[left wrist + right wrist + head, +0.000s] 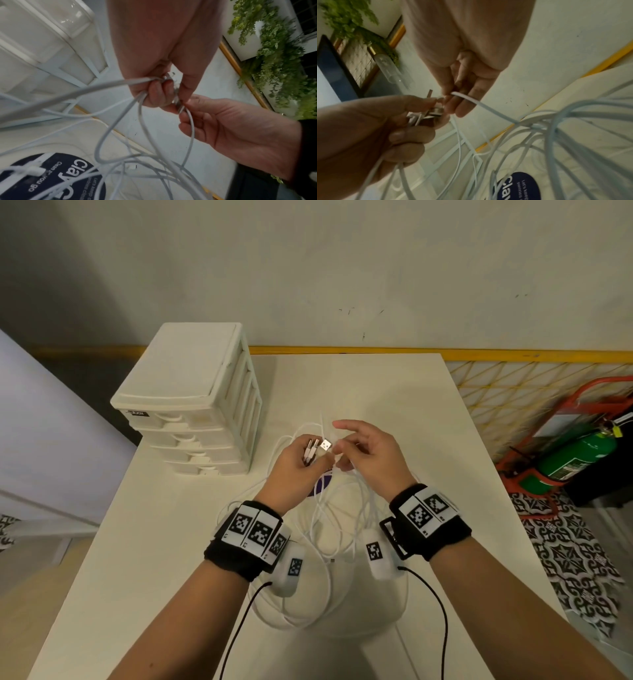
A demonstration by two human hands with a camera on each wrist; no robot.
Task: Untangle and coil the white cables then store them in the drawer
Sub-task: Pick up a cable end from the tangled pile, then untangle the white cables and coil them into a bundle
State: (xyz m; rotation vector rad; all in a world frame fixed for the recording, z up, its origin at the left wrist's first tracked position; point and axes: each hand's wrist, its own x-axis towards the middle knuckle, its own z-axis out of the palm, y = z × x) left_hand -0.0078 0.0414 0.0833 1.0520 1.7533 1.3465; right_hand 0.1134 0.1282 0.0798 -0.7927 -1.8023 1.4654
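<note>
Both arms reach out over the white tabletop [394, 392], each with 1 black wrist band that has black-and-white square tags on it. 2 hands meet in the middle, just above the white cables [329, 529]. How many cables there are cannot be told, because they lie in 1 loopy, tangled pile on the tabletop under and between the wrists, and some strands rise up to the hands.

The left hand [294, 463] has its fingers curled around a small bunch of cable ends. 3 metal plugs [317, 448] stick up out of its grip. In the left wrist view, cable strands [120, 121] hang down from that fist. The right hand [370, 453] pinches 1 thin cable strand [471, 100] with its thumb and fingers, right next to the plugs, and its pointer finger sticks out straight.

1 round dark blue sticker [56, 174] with white words is on the tabletop under the cable pile.

1 white plastic drawer unit [191, 398] stands on the back left part of the tabletop, near the hands but not touching them. It shows 4 drawers stacked up, and all 4 look pushed in. What is inside them cannot be seen.

1 green fire extinguisher [575, 460] sits in 1 red stand on the floor at the right.
</note>
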